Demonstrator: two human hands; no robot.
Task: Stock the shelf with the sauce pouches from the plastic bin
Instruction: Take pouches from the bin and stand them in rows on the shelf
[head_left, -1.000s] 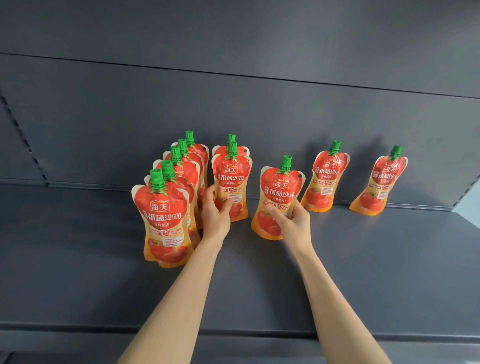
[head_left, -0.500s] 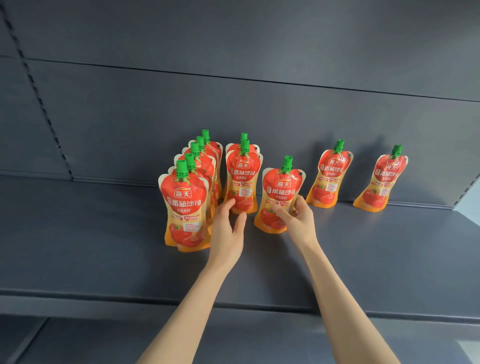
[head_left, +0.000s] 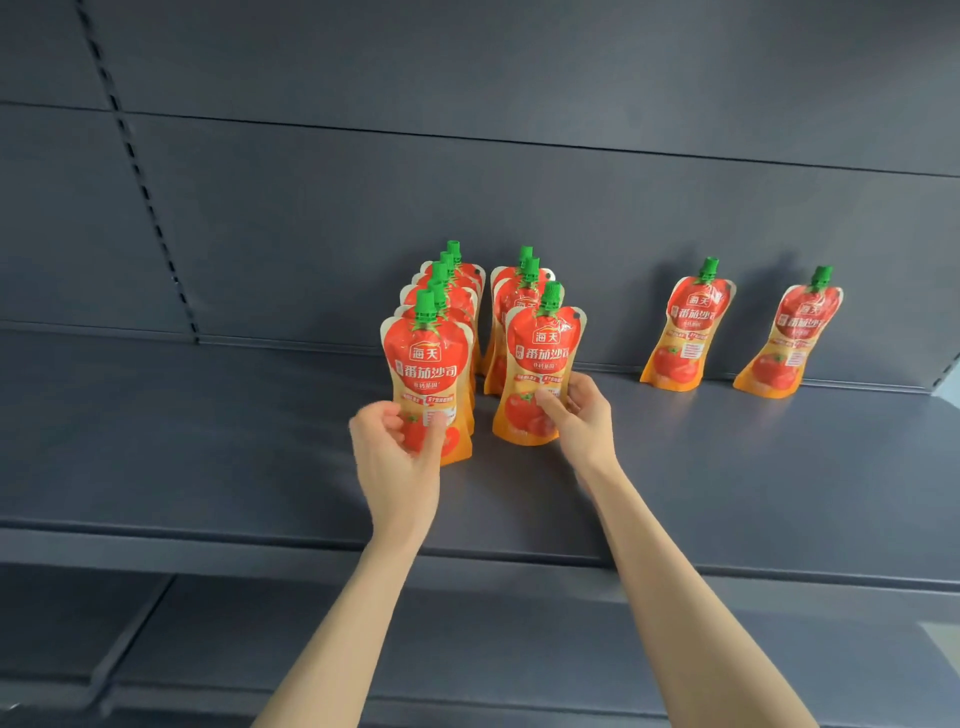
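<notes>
Red-and-orange sauce pouches with green caps stand on a dark grey shelf (head_left: 208, 441). A left row (head_left: 452, 291) of several runs front to back, and a shorter second row (head_left: 511, 301) stands beside it. My right hand (head_left: 582, 421) grips a pouch (head_left: 540, 358) by its lower right edge, upright at the front of the second row. My left hand (head_left: 395, 457) curls around the lower left corner of the left row's front pouch (head_left: 426, 364), thumb across its face. The plastic bin is out of view.
Two single pouches (head_left: 685, 332) (head_left: 789, 343) lean against the back panel (head_left: 571, 208) to the right. A perforated upright strip (head_left: 140, 182) runs down the back at left. A lower shelf (head_left: 467, 649) lies below the front lip.
My right hand has carried its pouch left, to the front of the second row. My left hand has left the second row and taken the left row's front pouch.
</notes>
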